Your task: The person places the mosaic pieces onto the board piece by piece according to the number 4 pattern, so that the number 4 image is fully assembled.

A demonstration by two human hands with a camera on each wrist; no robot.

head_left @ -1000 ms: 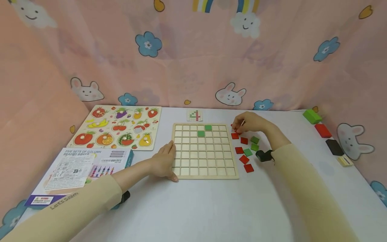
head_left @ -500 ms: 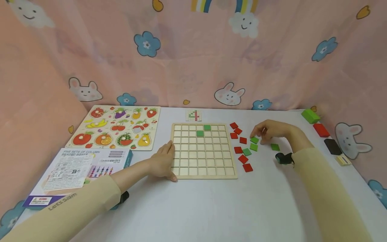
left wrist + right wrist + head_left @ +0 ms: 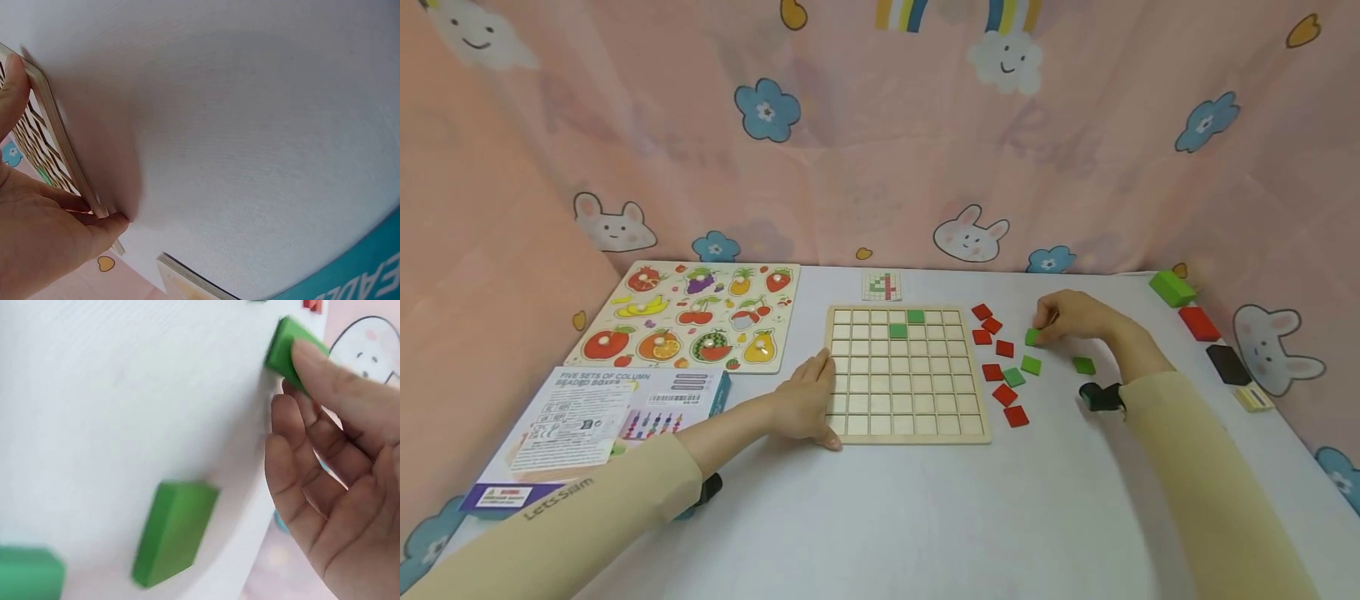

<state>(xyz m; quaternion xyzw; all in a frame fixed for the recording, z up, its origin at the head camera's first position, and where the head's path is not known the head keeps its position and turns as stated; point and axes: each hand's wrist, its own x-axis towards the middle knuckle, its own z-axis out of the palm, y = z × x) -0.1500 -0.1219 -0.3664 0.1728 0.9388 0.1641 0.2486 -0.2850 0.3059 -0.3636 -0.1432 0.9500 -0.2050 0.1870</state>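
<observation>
My right hand (image 3: 1075, 317) pinches a small green square tile (image 3: 284, 347) between thumb and fingers, just right of the scattered tiles. Tilted up, that tile sits at the table surface; whether it still touches is unclear. Other green tiles (image 3: 1031, 366) lie close by, one of them (image 3: 1083, 365) below the right wrist. Several red tiles (image 3: 1004, 349) are spread along the right side of a wooden grid board (image 3: 910, 439). Two green tiles (image 3: 898, 331) occupy cells in its upper rows. Against the board's left edge rests my left hand (image 3: 805, 396), fingers extended, thumb at the near corner.
A small pattern card (image 3: 881, 287) lies behind the board. To the left are a fruit puzzle board (image 3: 662, 325) and a printed box (image 3: 677, 392). Green (image 3: 1172, 288), red (image 3: 1199, 323), black (image 3: 1228, 364) and pale blocks (image 3: 1255, 398) line the right edge.
My right hand has moved right from the far red tiles to a green tile, which it now pinches and tilts. Another green tile has come into view beside the wrist. The left hand stays put.
</observation>
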